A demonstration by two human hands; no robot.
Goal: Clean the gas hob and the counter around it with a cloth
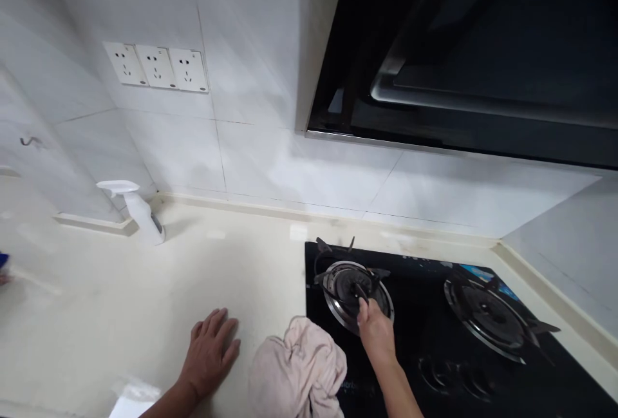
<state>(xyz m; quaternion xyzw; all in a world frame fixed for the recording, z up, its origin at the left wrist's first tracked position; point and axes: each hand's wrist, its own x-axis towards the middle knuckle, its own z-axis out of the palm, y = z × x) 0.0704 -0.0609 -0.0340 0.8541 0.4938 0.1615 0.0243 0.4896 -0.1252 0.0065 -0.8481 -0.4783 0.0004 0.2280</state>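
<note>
My left hand (209, 350) lies flat, fingers apart, on the cream countertop (168, 295), holding nothing. My right hand (375, 328) reaches onto the black glass gas hob (425, 341) and grips a prong of the pan support on the left burner (355, 289). A crumpled pale pink cloth (297, 370) lies between my two hands, partly over the hob's front left corner.
A second burner (487, 315) sits to the right, with control knobs (449, 376) in front. A white spray bottle (140, 209) stands by the tiled wall at the back left. Three wall sockets (157, 67) are above it. A black range hood (473, 51) overhangs the hob.
</note>
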